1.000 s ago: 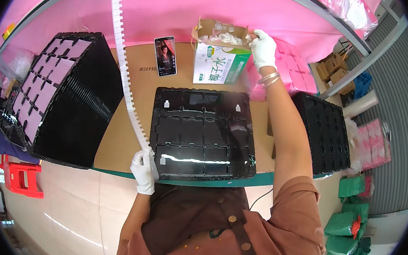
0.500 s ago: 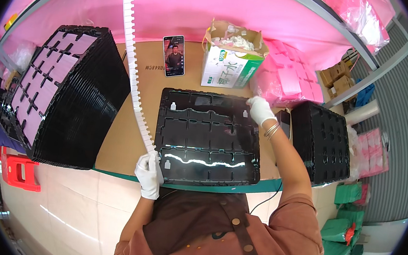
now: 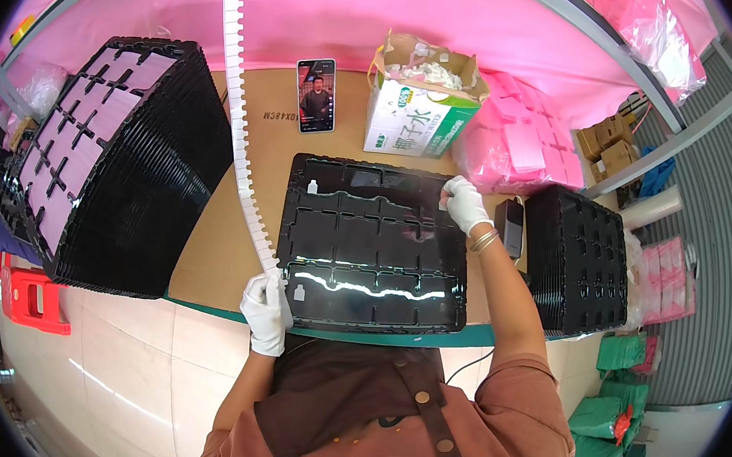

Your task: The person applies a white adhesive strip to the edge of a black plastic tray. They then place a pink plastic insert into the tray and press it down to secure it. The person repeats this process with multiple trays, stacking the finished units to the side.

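Note:
A black plastic tray point(image 3: 352, 238) with shallow compartments lies before me on the table. My left hand point(image 3: 266, 314), in a white glove, is closed on the lower end of a long white notched strip point(image 3: 241, 144) beside the tray's left edge. At the tray's upper right corner is my gloved right hand point(image 3: 464, 204), its fingers drawn together over a small white tab. Whether the fingers pinch that tab or only press it is hidden. Two more white bottle-shaped tabs, an upper one point(image 3: 312, 186) and a lower one point(image 3: 299, 293), sit along the tray's left side.
Tall stacks of black trays flank me, left point(image 3: 139, 183) and right point(image 3: 576, 260). Behind the tray stand a phone point(image 3: 316, 107), an open carton point(image 3: 420, 103) of white scraps and bagged pink pieces point(image 3: 522, 138). A dark power bank-like block point(image 3: 512, 228) lies near the right stack.
My right hand has come down slightly over the upper right tab, covering most of it. My left hand keeps its hold on the strip. The whole view has shifted a little.

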`<state>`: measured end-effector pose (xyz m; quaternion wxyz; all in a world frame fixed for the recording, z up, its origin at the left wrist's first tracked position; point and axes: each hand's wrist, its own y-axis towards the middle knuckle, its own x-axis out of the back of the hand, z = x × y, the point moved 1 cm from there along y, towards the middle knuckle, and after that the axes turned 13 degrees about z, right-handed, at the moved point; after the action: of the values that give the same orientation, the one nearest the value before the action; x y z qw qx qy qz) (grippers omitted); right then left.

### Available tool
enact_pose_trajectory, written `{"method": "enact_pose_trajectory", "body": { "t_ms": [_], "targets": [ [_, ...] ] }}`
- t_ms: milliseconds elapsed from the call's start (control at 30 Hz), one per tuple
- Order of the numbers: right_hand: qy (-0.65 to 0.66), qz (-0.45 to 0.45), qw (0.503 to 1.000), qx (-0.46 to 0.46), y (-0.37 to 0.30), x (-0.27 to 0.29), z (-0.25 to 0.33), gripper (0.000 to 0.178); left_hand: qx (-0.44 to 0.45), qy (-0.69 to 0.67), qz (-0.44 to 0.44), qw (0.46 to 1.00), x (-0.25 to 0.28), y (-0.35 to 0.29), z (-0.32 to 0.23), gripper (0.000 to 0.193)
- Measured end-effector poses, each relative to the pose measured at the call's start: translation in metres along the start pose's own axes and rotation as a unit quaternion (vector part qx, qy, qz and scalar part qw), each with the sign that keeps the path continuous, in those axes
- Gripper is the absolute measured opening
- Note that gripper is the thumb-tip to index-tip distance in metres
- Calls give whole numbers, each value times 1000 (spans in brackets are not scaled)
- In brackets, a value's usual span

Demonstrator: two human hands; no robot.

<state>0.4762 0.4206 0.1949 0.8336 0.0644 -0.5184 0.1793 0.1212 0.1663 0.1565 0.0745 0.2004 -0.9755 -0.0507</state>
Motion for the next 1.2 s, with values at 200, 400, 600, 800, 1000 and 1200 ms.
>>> {"method": "enact_pose_trajectory", "body": {
  "t_ms": [200,400,600,800,1000,1200],
  "targets": [
    [78,18,996,44,-1,-2,-18,13,-16,28,7,999,2,-2,7,14],
    [256,25,966,31,-12,11,-22,15,7,2,-18,1000,-2,-1,-1,12],
    [72,-284,952,84,33,112,94,10,5,-5,-11,1000,0,1,-4,11],
    [-191,-397,886,142,100,145,127,14,-22,21,-9,1000,4,1,5,10],
    [-78,65,957,270,83,-19,189,25,-15,56,-8,998,5,1,1,10],
    [-17,140,979,144,102,-101,195,22,-46,70,3,996,8,1,-11,12]
  ]
}}
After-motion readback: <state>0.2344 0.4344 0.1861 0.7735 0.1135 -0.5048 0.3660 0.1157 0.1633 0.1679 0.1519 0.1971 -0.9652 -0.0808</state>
